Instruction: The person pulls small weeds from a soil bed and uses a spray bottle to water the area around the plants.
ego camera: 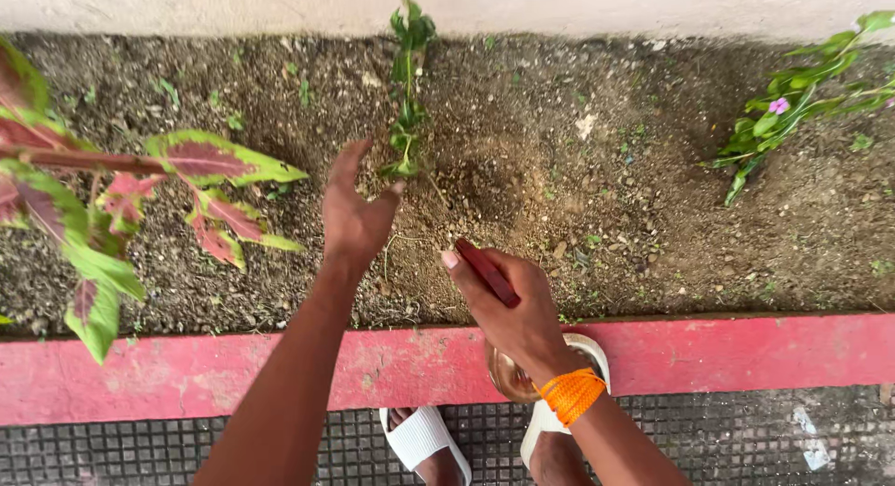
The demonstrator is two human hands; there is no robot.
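Note:
My left hand (356, 211) reaches over the soil bed with its fingers spread, touching the base of a thin green seedling (407, 95) that stands upright in the dirt. My right hand (508, 304) is closed around a dark red handle (487, 272) of a tool; the tool's metal end (508, 374) points down toward me, half hidden behind my wrist. An orange band (571, 395) is on my right wrist. Loose, disturbed soil (485, 183) lies just right of the seedling.
A red-painted curb (746, 355) edges the bed. A red-and-green leafy plant (103, 202) stands at left, a green plant with a pink flower (783, 104) at right. A pale wall (233, 6) backs the bed. My feet in white sandals (424, 439) stand on a dark grid-patterned floor (112, 449).

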